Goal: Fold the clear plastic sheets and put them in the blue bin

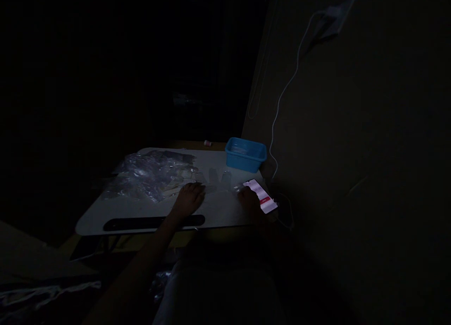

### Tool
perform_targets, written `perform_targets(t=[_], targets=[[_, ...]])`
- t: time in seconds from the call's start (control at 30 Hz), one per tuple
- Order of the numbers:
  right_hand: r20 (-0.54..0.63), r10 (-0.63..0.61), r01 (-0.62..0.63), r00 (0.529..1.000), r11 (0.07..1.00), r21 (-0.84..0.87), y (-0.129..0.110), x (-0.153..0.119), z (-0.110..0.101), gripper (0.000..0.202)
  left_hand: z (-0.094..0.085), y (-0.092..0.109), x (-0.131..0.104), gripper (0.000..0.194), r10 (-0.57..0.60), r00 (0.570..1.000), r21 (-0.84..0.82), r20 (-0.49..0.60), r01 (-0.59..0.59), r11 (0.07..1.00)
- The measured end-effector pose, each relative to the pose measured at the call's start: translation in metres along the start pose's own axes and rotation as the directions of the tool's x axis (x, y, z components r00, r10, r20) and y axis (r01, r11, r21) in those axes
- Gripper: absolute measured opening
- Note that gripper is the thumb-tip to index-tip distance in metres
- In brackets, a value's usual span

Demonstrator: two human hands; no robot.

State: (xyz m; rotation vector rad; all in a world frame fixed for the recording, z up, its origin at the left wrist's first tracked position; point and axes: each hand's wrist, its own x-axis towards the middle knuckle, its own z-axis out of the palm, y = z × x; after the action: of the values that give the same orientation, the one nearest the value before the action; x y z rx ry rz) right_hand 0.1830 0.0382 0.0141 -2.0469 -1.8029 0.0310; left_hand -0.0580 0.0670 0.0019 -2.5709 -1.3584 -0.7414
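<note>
In dim light, my left hand (189, 199) lies palm down on the white table, its fingers stretched out beside a heap of clear plastic bags (148, 174). Pale flat pieces (181, 179) lie under and among the bags, just ahead of those fingers. My right hand (248, 199) is curled at the left edge of a lit phone (262, 196) and covers part of its screen. A small shiny clear scrap (237, 188) sits by its fingertips; whether the fingers grip it is too dark to tell. Clear plastic sleeves (226, 178) lie between the hands.
A blue plastic basket (245, 163) stands at the table's back right corner. Behind the table is a small pink-and-white item (207, 143). A white cable (280, 99) runs down the right wall from a socket (334, 17). A dark slot (141, 223) lies along the table's front.
</note>
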Motion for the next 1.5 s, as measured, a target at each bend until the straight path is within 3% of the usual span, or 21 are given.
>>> perform_targets(t=[0.1,0.23,0.33,0.4,0.53,0.7,0.8,0.97,1.1,1.27,1.5], targets=[[-0.113,-0.058,0.08,0.992,0.977,0.196,0.004,-0.003,0.007,0.013,0.0,0.0,0.001,0.037,-0.012,1.0,-0.008,0.004,0.012,1.0],[-0.286,-0.111,0.238,0.952,0.855,0.46,0.003,-0.005,0.02,0.01,0.0,0.001,0.001,0.037,-0.018,1.0,-0.033,0.003,0.018,0.999],[-0.328,-0.122,0.297,0.937,0.771,0.563,-0.002,-0.006,0.025,0.028,0.001,0.001,0.0,0.037,-0.024,1.0,-0.026,0.016,0.025,0.999],[-0.307,-0.11,0.279,0.945,0.762,0.584,-0.006,-0.007,0.026,0.041,0.001,0.0,0.0,0.037,-0.029,0.999,-0.015,0.026,0.029,0.999],[-0.237,-0.19,0.29,0.953,0.798,0.528,-0.01,-0.014,0.019,0.054,0.0,0.001,0.0,0.038,-0.029,0.999,0.0,0.042,0.029,1.0],[-0.164,-0.465,0.492,0.87,0.804,0.333,-0.011,-0.021,0.008,0.047,-0.003,0.005,-0.002,0.038,-0.019,0.999,0.013,0.048,0.019,1.0],[-0.093,-0.535,0.54,0.84,0.806,0.241,-0.014,-0.022,0.005,0.036,-0.004,0.007,-0.002,0.037,-0.015,0.998,0.014,0.059,0.014,1.0],[-0.018,-0.578,0.571,0.816,0.801,0.182,-0.017,-0.023,0.001,0.03,-0.014,0.015,-0.001,0.04,0.015,0.995,-0.009,0.099,-0.014,1.0],[-0.002,-0.591,0.582,0.807,0.794,0.173,-0.017,-0.023,0.002,0.029,-0.02,0.022,-0.001,0.043,0.144,0.972,-0.044,0.187,-0.138,0.989],[0.007,-0.594,0.585,0.804,0.794,0.166,-0.017,-0.024,0.004,0.03,-0.013,0.02,0.0,0.043,0.255,0.934,-0.04,0.251,-0.253,0.967],[-0.056,-0.573,0.574,0.818,0.807,0.138,-0.016,-0.022,0.004,0.03,-0.01,0.018,0.0,0.042,0.235,0.945,-0.045,0.229,-0.231,0.972]])
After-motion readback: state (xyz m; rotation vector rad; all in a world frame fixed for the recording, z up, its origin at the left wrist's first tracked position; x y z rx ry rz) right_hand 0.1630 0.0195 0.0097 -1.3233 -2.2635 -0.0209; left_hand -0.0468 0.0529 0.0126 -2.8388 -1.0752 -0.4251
